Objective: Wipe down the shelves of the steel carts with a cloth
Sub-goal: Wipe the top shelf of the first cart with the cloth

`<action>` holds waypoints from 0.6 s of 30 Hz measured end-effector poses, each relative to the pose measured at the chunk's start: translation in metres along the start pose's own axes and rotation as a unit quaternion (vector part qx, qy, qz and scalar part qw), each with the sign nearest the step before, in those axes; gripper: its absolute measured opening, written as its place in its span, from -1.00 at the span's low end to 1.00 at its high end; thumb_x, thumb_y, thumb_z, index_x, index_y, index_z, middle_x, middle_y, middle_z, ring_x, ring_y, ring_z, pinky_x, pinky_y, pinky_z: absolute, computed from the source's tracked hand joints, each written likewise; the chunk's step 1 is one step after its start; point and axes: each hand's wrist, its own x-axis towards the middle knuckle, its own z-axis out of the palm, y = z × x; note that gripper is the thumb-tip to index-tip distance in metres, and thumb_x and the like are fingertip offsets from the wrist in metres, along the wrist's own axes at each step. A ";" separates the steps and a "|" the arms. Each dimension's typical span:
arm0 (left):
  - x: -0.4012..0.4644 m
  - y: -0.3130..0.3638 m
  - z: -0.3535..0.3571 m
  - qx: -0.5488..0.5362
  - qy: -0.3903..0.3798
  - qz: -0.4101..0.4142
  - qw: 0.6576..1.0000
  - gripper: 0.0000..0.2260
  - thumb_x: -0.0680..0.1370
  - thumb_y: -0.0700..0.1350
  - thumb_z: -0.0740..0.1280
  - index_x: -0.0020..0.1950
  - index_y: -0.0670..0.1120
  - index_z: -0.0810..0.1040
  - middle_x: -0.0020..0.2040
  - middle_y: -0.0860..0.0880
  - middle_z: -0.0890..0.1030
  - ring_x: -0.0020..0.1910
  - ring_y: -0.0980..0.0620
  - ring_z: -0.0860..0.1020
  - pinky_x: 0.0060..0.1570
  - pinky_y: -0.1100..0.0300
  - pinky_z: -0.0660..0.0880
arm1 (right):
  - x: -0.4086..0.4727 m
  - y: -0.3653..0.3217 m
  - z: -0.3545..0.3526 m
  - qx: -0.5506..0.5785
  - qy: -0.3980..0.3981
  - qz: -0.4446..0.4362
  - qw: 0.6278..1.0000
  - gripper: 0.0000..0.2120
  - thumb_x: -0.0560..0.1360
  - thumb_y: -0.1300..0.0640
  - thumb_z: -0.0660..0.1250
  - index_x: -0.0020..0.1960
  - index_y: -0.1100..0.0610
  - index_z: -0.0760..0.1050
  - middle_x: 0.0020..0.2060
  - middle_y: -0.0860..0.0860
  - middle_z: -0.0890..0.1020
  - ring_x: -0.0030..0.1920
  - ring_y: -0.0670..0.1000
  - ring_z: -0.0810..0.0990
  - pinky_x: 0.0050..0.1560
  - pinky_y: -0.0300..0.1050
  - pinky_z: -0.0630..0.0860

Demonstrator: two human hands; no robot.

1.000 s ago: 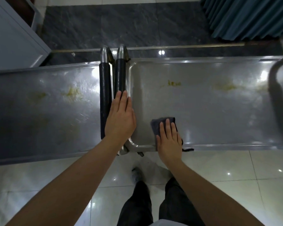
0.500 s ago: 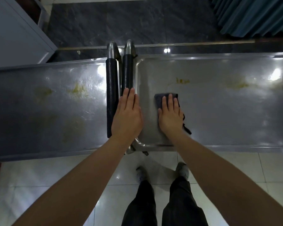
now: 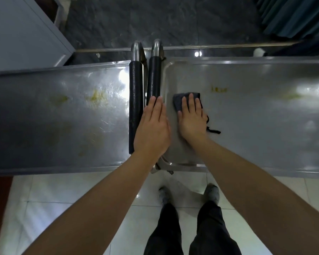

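A dark cloth [image 3: 180, 101] lies flat near the left end of the right cart's top shelf [image 3: 256, 129], pinned under the right hand [image 3: 191, 119] – fingers extended and close together, palm pressing down, likely to keep full contact while wiping. Yellowish smears [image 3: 218, 89] sit just beyond it, toward the far edge. The left hand [image 3: 152, 129], fingers straight and together, rests flat on the cart's black-padded handle [image 3: 155, 80] – apparently to steady it. The left cart's shelf [image 3: 53, 116] carries similar stains
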 end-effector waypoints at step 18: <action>-0.008 -0.032 -0.014 -0.001 0.048 0.008 0.999 -0.54 0.72 -0.03 -0.01 0.60 -0.11 0.31 0.62 -0.04 0.26 0.61 0.02 0.20 0.58 -0.12 0.11 | -0.105 0.000 0.031 -0.020 -0.016 -0.054 0.998 -0.40 0.67 -0.04 0.11 0.64 0.02 -0.03 0.63 0.06 0.00 0.62 0.14 0.01 0.52 0.18 0.19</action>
